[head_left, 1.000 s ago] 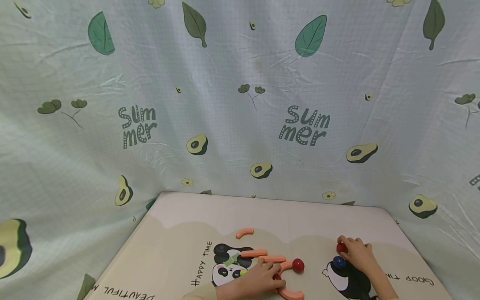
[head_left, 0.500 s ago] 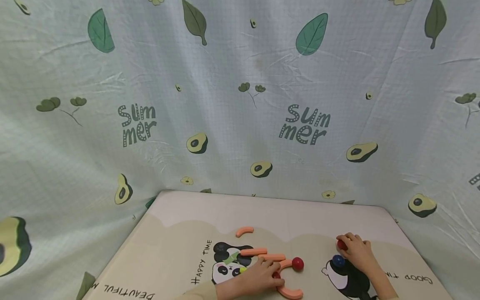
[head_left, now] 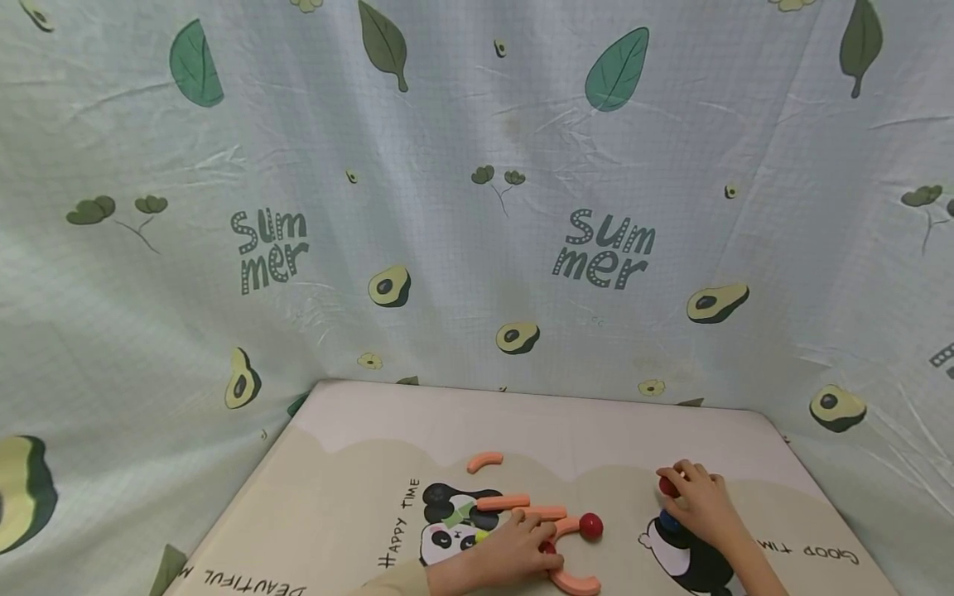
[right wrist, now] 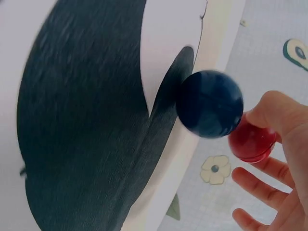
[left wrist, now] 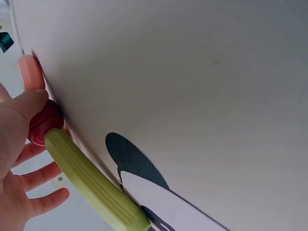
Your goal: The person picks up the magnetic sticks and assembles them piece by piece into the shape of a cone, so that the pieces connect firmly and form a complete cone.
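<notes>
On the mat at the head view's lower middle, my left hand holds a red ball with thumb and finger. A green curved, ribbed piece touches that ball in the left wrist view. My right hand pinches another red ball between thumb and index finger, the other fingers spread apart. Close by sits a blue ball, partly hidden behind the right hand in the head view. Just right of the left hand, a third red ball sits at the end of an orange curved piece.
Orange straight pieces lie beyond the left hand, with a small orange curved piece farther back. Another orange curve lies near the bottom edge. A patterned cloth hangs behind the printed mat.
My right hand has shifted slightly left with its red ball and now covers part of the blue ball. The left hand has stayed in place.
</notes>
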{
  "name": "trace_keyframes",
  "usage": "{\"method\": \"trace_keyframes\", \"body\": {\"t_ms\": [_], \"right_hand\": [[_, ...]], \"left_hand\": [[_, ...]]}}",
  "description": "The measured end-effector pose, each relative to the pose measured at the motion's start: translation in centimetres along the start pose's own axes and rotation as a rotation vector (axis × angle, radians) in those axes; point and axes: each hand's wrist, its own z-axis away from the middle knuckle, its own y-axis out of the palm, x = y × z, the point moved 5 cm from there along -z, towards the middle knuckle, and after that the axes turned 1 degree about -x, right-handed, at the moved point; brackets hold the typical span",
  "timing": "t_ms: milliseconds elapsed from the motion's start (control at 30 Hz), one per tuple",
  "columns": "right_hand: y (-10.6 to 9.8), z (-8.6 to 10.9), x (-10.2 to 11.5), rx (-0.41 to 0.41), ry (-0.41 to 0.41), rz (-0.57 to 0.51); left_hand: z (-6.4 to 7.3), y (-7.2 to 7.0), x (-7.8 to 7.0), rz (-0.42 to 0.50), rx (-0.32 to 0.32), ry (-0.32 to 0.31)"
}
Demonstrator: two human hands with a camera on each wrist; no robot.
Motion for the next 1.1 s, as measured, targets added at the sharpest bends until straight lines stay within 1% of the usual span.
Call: {"method": "trace_keyframes", "body": {"t_ms": [233,333,367,433,567,600,700,767,867,1000,1033,1100], "right_hand": [[-0.5,0.2,1.8,-0.038,-0.081,0.002],[-0.7,0.3,2.7,-0.051,-0.108,-0.004],[-0.7,0.4,3.0,-0.055,-0.115,-0.005],[-0.9,0.5,3.6,-0.064,-0.13,-0.012],[-0.9,1.0,4.8,-0.103,-0.175,-0.013],[-0.9,1.1,5.0,-0.111,-0.185,-0.018],[-0.9,1.6,5.7,-0.112,-0.2,-0.021],[-0.9,1.8,6.1,-0.108,-0.204,-0.027],[-1.1,2.1,6.8,-0.125,-0.225,-0.039],[-1.6,2.4,7.5,-0.187,-0.27,-0.061],[-1.7,2.4,7.6,-0.198,-0.275,-0.064],[-1.9,2.6,7.9,-0.208,-0.281,-0.062]], "left_hand": [[0.0,0.0,0.0,0.01,0.003,-0.008],[0.0,-0.2,-0.2,0.043,-0.008,-0.009],[0.0,-0.1,-0.3,0.071,0.001,-0.012],[-0.1,-0.1,-0.5,0.103,0.001,-0.014],[-0.1,0.0,-0.9,0.121,-0.007,-0.011],[-0.1,-0.1,-0.9,0.108,-0.033,-0.004],[-0.2,-0.4,-1.2,0.084,-0.073,0.013],[-0.4,-0.4,-1.4,0.049,-0.081,0.026],[-0.7,-0.3,-1.6,-0.013,-0.027,0.039],[-0.8,0.1,-1.8,-0.036,0.054,0.035],[-0.9,0.2,-1.9,-0.036,0.059,0.035],[-1.0,0.2,-2.0,-0.046,0.048,0.039]]}}
